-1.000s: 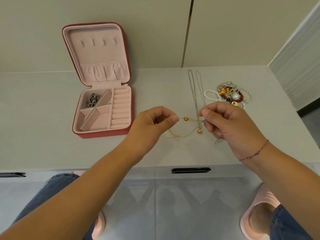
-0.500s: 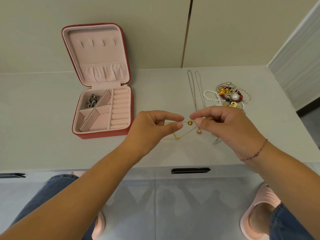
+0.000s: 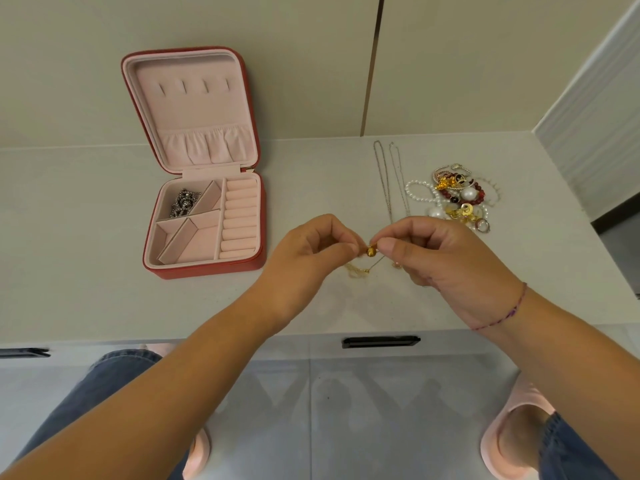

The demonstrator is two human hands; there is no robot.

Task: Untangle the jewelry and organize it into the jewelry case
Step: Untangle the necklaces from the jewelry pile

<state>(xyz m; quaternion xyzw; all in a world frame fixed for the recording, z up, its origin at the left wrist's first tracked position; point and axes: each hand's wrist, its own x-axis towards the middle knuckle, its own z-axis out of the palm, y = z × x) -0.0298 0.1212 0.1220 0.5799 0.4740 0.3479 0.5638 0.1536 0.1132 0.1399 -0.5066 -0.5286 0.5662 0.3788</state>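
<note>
A thin gold chain [image 3: 360, 270] with a gold bead [image 3: 371, 252] hangs between my hands just above the counter. My left hand [image 3: 308, 258] pinches it on the bead's left side, and my right hand [image 3: 436, 258] pinches it on the right, fingertips almost touching. An open red jewelry case [image 3: 204, 268] with pink lining lies to the left; a dark silver piece [image 3: 183, 202] sits in its top-left compartment. A tangled pile of jewelry [image 3: 457, 197] with pearls, red beads and gold pieces lies at the right. Two silver chains [image 3: 391, 181] stretch toward the wall beside it.
The pale counter [image 3: 86, 237] ends at a front edge just below my wrists, with a black drawer handle [image 3: 381, 341] under it. A wall stands close behind the case's raised lid [image 3: 190, 109]. My knees and pink slippers show below.
My hands have come closer together, so the stretch of chain between them has shrunk to the bead alone. The loose loop of chain now sags lower onto the counter.
</note>
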